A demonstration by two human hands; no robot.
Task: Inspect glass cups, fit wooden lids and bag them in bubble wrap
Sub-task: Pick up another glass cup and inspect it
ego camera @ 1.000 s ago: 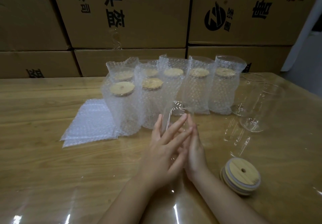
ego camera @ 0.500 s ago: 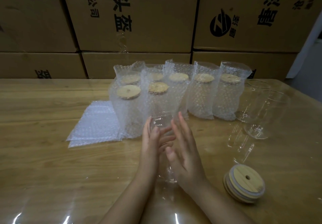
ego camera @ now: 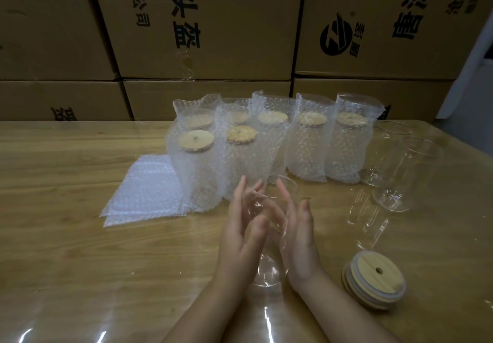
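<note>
A clear glass cup (ego camera: pixel 270 276) stands tilted away from me, base near me, pressed between my two palms. My left hand (ego camera: pixel 238 238) lies flat against its left side and my right hand (ego camera: pixel 300 241) against its right side, all fingers straight. A small stack of wooden lids (ego camera: pixel 373 281) with a centre hole lies to the right of my right wrist. Several lidded cups in bubble-wrap bags (ego camera: pixel 306 148) stand in a group behind my hands. Flat bubble-wrap bags (ego camera: pixel 144 190) lie to the left of them.
Two empty glass cups (ego camera: pixel 394 174) stand at the right, beside the bagged group. The wooden table (ego camera: pixel 66 236) has a glossy clear cover. Stacked cardboard boxes (ego camera: pixel 208 36) form a wall along the table's far edge.
My palms have slid against each other with the cup between them: the left hand, crossed over the right before, is now on the left side, and the cup's rim and base show.
</note>
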